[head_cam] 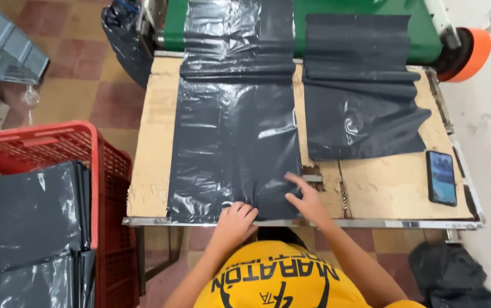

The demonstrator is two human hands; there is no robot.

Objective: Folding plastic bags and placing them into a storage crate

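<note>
A long black plastic sheet (234, 142) lies flat down the left half of the cardboard-topped table (148, 148), coming off a green machine (359, 17) at the far end. My left hand (235, 219) rests curled on the sheet's near edge, pinching it at the table's front rim. My right hand (305, 199) presses on the sheet's near right corner with fingers spread. A second black plastic sheet (359, 97), shorter and creased, lies on the right half, apart from both hands.
A dark phone (441, 177) lies near the table's right edge. A red plastic crate (46, 148) holding stacked black bags (23, 217) stands at my left. An orange roll end (471, 51) sticks out by the wall. Crumpled black plastic (453, 279) lies on the floor at right.
</note>
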